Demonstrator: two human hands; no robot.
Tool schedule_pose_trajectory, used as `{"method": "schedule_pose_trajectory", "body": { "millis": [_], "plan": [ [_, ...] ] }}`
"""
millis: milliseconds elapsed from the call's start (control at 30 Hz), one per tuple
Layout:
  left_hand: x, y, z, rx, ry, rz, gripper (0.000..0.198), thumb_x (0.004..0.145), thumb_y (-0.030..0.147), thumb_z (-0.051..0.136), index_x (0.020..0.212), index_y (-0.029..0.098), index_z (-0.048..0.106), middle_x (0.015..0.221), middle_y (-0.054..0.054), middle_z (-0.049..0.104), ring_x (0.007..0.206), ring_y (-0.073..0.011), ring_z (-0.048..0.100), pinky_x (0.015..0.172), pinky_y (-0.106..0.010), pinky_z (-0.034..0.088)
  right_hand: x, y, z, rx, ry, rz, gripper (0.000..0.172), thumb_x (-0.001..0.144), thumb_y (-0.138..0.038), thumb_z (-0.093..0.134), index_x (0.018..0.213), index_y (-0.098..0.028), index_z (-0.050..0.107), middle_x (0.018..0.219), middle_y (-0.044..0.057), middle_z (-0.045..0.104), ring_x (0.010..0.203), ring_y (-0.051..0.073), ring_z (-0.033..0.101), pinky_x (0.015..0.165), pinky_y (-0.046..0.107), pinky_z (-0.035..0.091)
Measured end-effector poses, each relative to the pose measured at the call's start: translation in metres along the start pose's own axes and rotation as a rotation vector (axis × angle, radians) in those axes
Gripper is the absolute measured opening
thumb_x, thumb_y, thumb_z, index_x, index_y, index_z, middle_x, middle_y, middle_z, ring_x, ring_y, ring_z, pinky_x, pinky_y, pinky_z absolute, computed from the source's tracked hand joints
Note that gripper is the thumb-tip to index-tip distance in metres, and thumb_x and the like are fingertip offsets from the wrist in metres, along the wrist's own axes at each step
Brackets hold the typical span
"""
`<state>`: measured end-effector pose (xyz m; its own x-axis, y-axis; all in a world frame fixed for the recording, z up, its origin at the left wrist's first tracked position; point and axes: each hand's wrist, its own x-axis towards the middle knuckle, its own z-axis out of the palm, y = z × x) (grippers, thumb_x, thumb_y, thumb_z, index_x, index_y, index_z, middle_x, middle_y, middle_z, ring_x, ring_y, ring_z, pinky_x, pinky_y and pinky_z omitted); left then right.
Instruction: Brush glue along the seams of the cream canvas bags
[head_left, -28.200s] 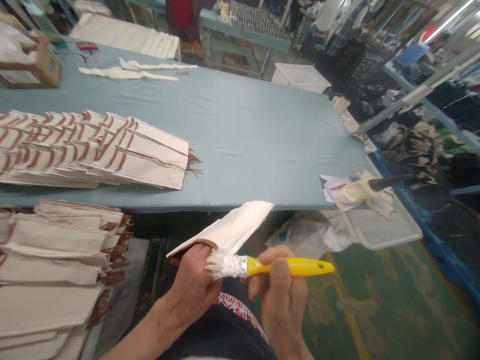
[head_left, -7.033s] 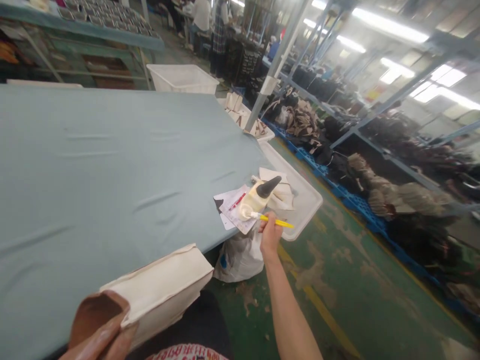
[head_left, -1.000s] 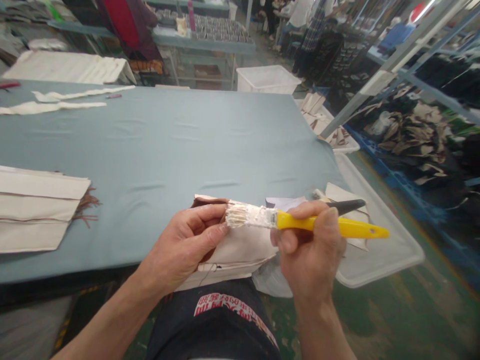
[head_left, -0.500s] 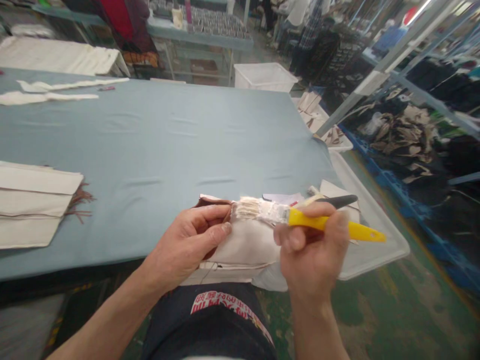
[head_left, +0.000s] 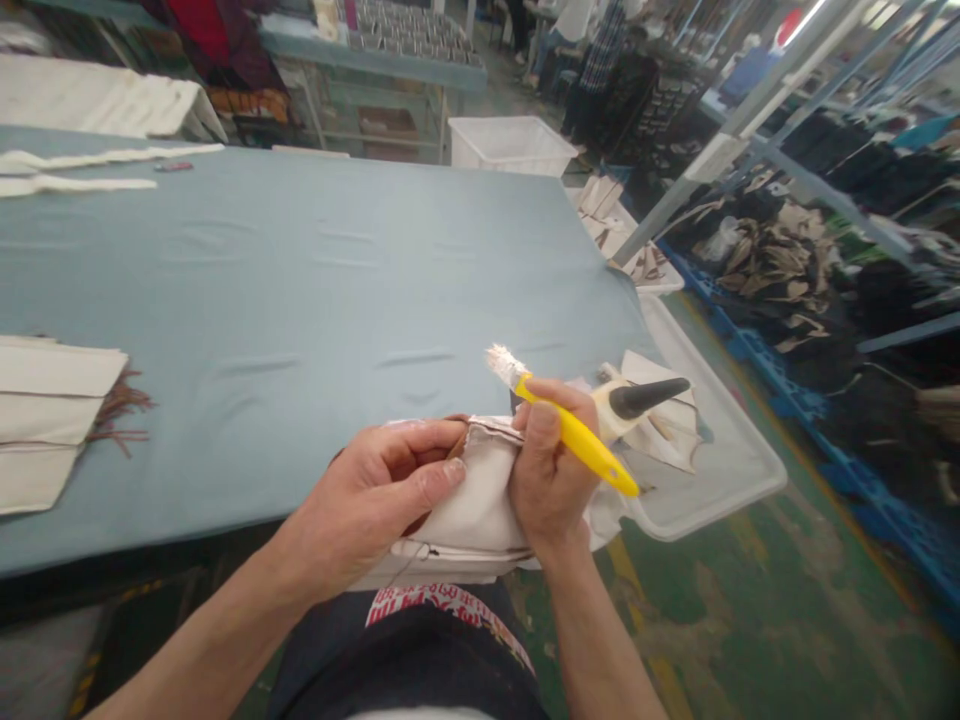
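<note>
My left hand (head_left: pixel 382 495) grips the top edge of a cream fabric piece with brown trim (head_left: pixel 469 505), held over my lap at the near edge of the blue table (head_left: pixel 315 270). My right hand (head_left: pixel 547 465) presses on the same piece while it holds a yellow-handled brush (head_left: pixel 566 430), whose glue-caked bristles point up and to the left, off the fabric. A glue bottle with a black nozzle (head_left: pixel 637 400) lies just right of the brush.
A stack of finished cream pieces (head_left: pixel 45 420) lies at the left edge. A clear plastic tray (head_left: pixel 712 470) hangs off the table's right corner. White fabric strips (head_left: pixel 82 170) and a white bin (head_left: pixel 514 145) are at the far side. Other people stand in the background.
My right hand has swung the brush up off the fabric edge, bristles now pointing away, and moved in to press the piece together with my left hand.
</note>
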<state>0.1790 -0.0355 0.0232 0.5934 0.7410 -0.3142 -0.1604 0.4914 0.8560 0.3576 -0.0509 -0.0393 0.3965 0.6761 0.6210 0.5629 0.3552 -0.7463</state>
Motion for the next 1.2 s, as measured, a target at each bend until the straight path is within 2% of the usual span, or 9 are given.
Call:
{"method": "schedule_pose_trajectory", "body": {
  "millis": [133, 233, 333, 400, 500, 667, 867, 1000, 1200],
  "plan": [
    [-0.004, 0.004, -0.006, 0.157, -0.004, 0.032, 0.033, 0.095, 0.046, 0.077, 0.117, 0.023, 0.086, 0.079, 0.000, 0.072, 0.055, -0.0065, 0.049, 0.049, -0.014, 0.038, 0.013, -0.005, -0.005, 0.016, 0.078, 0.024, 0.028, 0.111, -0.045, 0.052, 0.112, -0.022, 0.069, 0.077, -0.002, 0.062, 0.066, 0.014, 0.062, 0.064, 0.028, 0.052],
    [-0.011, 0.004, -0.016, 0.393, -0.005, 0.128, 0.030, 0.098, 0.044, 0.070, 0.112, 0.022, 0.086, 0.095, -0.005, 0.078, 0.076, -0.0149, 0.066, 0.063, -0.018, 0.051, 0.028, -0.014, -0.012, 0.000, 0.156, 0.026, 0.029, 0.111, -0.045, 0.052, 0.107, -0.021, 0.067, 0.071, -0.005, 0.058, 0.058, 0.012, 0.058, 0.057, 0.026, 0.048],
    [-0.014, -0.007, -0.022, 0.571, -0.010, 0.199, 0.023, 0.098, 0.036, 0.069, 0.106, 0.020, 0.083, 0.095, -0.004, 0.078, 0.089, -0.0196, 0.071, 0.073, -0.022, 0.055, 0.040, -0.017, -0.015, -0.043, 0.161, 0.048, 0.030, 0.111, -0.045, 0.050, 0.104, -0.021, 0.066, 0.068, -0.006, 0.056, 0.056, 0.011, 0.058, 0.056, 0.026, 0.048],
    [-0.014, -0.018, -0.022, 0.699, -0.045, 0.245, 0.017, 0.098, 0.027, 0.064, 0.096, 0.018, 0.078, 0.086, -0.001, 0.075, 0.081, -0.0162, 0.069, 0.070, -0.020, 0.052, 0.045, -0.013, -0.015, -0.074, 0.146, 0.067, 0.032, 0.111, -0.046, 0.049, 0.103, -0.020, 0.066, 0.067, -0.006, 0.056, 0.055, 0.011, 0.057, 0.056, 0.026, 0.048],
    [-0.012, -0.034, -0.019, 0.843, -0.070, 0.346, 0.026, 0.102, 0.016, 0.052, 0.078, 0.018, 0.065, 0.074, 0.003, 0.065, 0.066, -0.0101, 0.057, 0.063, -0.019, 0.043, 0.049, -0.001, -0.009, -0.120, 0.129, 0.078, 0.034, 0.111, -0.046, 0.047, 0.101, -0.020, 0.066, 0.064, -0.006, 0.057, 0.055, 0.012, 0.058, 0.055, 0.026, 0.048],
    [-0.015, -0.039, -0.015, 0.847, -0.073, 0.441, 0.026, 0.105, 0.010, 0.047, 0.083, 0.021, 0.055, 0.073, 0.007, 0.055, 0.062, -0.0079, 0.049, 0.060, -0.019, 0.037, 0.053, 0.008, 0.006, -0.078, 0.048, 0.126, 0.035, 0.110, -0.045, 0.047, 0.100, -0.018, 0.067, 0.064, -0.004, 0.061, 0.058, 0.012, 0.062, 0.058, 0.026, 0.050],
    [-0.021, -0.046, -0.020, 0.913, -0.030, 0.592, 0.031, 0.103, 0.004, 0.046, 0.080, 0.024, 0.040, 0.069, 0.008, 0.047, 0.059, -0.0093, 0.044, 0.059, -0.022, 0.036, 0.048, -0.024, -0.013, 0.242, 0.260, 0.302, 0.034, 0.104, -0.049, 0.056, 0.090, -0.020, 0.066, 0.055, -0.008, 0.054, 0.045, 0.009, 0.052, 0.046, 0.020, 0.042],
    [-0.026, -0.046, -0.021, 1.042, 0.043, 0.700, 0.031, 0.100, 0.000, 0.047, 0.080, 0.024, 0.043, 0.070, 0.005, 0.055, 0.063, -0.0124, 0.052, 0.063, -0.025, 0.041, 0.032, -0.047, -0.038, 0.442, 0.176, 0.508, 0.033, 0.100, -0.044, 0.064, 0.077, -0.021, 0.065, 0.047, -0.011, 0.040, 0.036, 0.006, 0.037, 0.037, 0.016, 0.029],
    [-0.023, -0.040, -0.016, 1.123, 0.091, 0.879, 0.030, 0.092, -0.007, 0.048, 0.089, 0.023, 0.050, 0.075, 0.001, 0.065, 0.065, -0.0144, 0.058, 0.062, -0.026, 0.043, 0.010, -0.067, -0.045, 0.419, 0.045, 0.549, 0.035, 0.104, -0.041, 0.063, 0.076, -0.021, 0.069, 0.042, -0.010, 0.043, 0.032, 0.006, 0.037, 0.035, 0.015, 0.031]
  ]
}}
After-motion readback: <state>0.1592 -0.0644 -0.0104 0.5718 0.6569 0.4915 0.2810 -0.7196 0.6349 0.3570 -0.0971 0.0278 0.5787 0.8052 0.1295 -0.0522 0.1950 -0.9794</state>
